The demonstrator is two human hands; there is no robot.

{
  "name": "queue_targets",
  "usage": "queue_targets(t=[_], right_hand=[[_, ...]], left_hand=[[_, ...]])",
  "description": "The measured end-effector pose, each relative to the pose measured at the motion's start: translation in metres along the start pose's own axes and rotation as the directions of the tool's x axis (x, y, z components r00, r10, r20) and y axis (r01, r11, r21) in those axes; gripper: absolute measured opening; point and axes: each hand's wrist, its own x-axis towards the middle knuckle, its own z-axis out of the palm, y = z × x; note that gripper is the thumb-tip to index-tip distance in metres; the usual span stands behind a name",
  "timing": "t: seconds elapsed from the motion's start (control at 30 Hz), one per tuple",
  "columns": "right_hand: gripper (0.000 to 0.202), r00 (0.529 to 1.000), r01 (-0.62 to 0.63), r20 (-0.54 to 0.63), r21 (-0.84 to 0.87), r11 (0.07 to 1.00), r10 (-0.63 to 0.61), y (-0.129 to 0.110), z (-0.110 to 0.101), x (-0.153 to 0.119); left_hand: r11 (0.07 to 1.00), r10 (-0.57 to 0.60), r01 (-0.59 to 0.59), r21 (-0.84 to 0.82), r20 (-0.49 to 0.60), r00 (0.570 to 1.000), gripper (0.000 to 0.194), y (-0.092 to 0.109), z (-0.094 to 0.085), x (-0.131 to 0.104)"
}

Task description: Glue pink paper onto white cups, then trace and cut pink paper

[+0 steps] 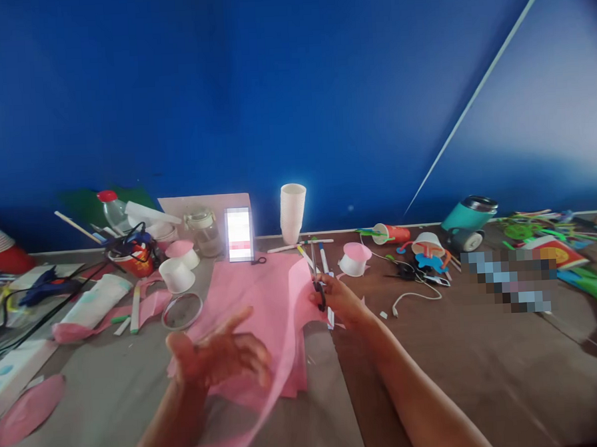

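My right hand [341, 300] grips a pair of scissors [315, 266], its blades pointing away from me and its dark handle at my fingers. A thin pink sheet [289, 337], perhaps tissue or crepe paper, is raised beside that hand and curls down toward the near edge. My left hand [223, 357] is open over the pink sheets, thumb and fingers spread, slightly blurred. Beneath both lies a stack of pink sheets [246, 286] flat on the table. White cups with pink paper tops stand nearby, one cup [354, 259] just beyond my right hand.
A tall stack of white cups [293, 214], a lit phone [239, 234] and a glass jar [203, 232] stand along the blue wall. A roll of tape [182, 311] lies at left, near a power strip [16, 378]. A teal bottle [471, 212] and a white cable [417, 298] are at right.
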Motion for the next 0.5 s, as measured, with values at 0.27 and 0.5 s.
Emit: queue_targets(t=[0.27,0.5], right_hand=[[0.028,0.973,0.207,0.187,-0.454,0.867,-0.134,-0.005,0.013,-0.012],[0.047,0.917,0.389,0.287,-0.797,0.462,-0.276,-0.008,0.028,-0.024]], left_hand=[[0.994,-0.068,0.078,-0.071,0.131,0.989,0.103,0.004,0.003,0.022],[0.925,-0.169,0.216,0.312,-0.17,0.971,0.07,-0.008,0.032,0.037]])
